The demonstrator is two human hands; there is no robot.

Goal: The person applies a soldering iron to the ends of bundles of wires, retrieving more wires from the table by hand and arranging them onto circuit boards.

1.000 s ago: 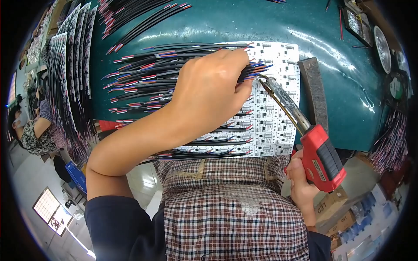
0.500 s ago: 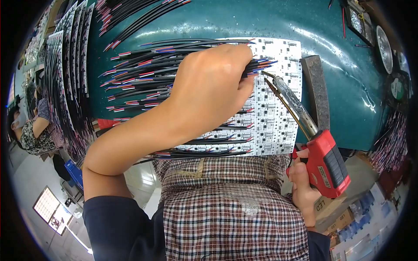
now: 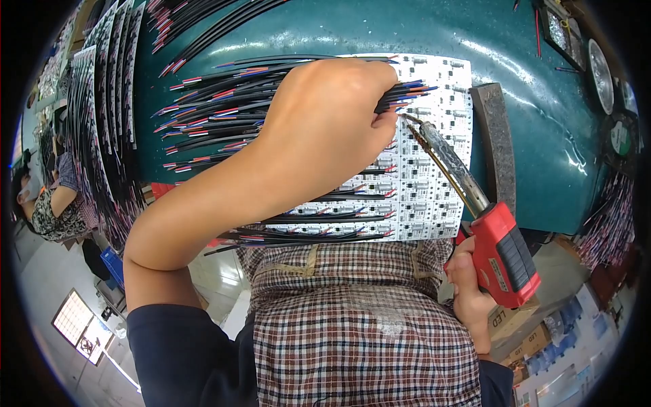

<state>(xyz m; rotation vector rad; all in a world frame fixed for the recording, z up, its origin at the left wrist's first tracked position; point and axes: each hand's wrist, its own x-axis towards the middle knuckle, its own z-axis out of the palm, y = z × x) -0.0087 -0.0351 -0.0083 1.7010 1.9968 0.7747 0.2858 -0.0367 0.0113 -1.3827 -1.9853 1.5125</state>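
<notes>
My left hand (image 3: 329, 119) is closed around a bunch of thin black cables (image 3: 410, 90) with blue, red and orange wire ends. It hovers over a white circuit board panel (image 3: 444, 146). My right hand (image 3: 469, 288) grips a red soldering gun (image 3: 505, 254) with a black grip section. Its tip points up and left, close to my left thumb and the wire ends; whether it touches the panel I cannot tell. More black cables (image 3: 356, 218) lie in rows along the panel's left part, their right ends at the pads. My left hand hides part of the panel.
A dark grey bar (image 3: 495, 136) stands against the panel's right edge on the green table (image 3: 542, 169). More cables (image 3: 217, 27) lie at the back left. Wired panels (image 3: 102, 102) hang at the left, near another person (image 3: 57, 203). A round metal dish (image 3: 599, 76) is at far right.
The soldering gun has shifted slightly left, its tip nearer my left thumb. My left hand has moved a little up and left, still holding the cables.
</notes>
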